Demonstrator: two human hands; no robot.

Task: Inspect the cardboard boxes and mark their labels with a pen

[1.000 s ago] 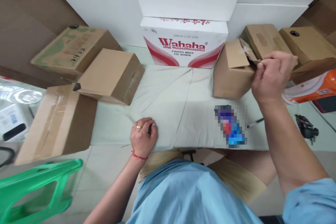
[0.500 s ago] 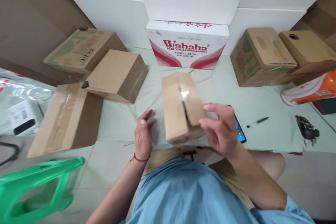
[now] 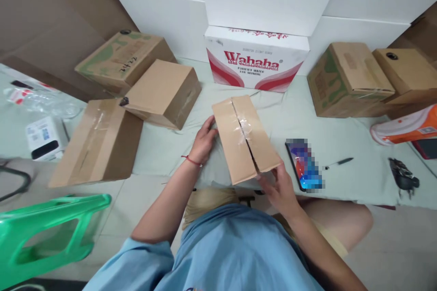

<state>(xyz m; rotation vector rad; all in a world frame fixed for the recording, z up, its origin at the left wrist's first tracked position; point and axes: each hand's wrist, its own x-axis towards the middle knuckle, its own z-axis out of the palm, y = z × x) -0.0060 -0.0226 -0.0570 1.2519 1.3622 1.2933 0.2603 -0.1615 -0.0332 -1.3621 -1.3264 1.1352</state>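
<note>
A small cardboard box point(image 3: 230, 141) is in front of me, its two top flaps meeting at a dark slit with shiny clear tape across the middle. My left hand point(image 3: 204, 144), with a red string on the wrist, presses its fingers to the box's left side. Around the near right corner, my right hand point(image 3: 282, 186) has its thumb and fingers closed on the cardboard. The undersides of the box and some fingertips are hidden. Just right of that hand lies a phone point(image 3: 303, 163) with a lit, blurred screen.
Cardboard boxes point(image 3: 160, 88) stand at the left, more boxes point(image 3: 351, 77) at the right. A white and red Wahaba-style water carton point(image 3: 256, 66) is against the wall. A pen point(image 3: 341, 162), keys point(image 3: 404, 177) and an orange-white bottle point(image 3: 403, 127) lie right. A green stool point(image 3: 82, 209) stands lower left.
My left hand has moved forward onto the box's left side. My right hand has shifted from the right edge to the near right corner. The box has turned slightly, and more of the phone shows.
</note>
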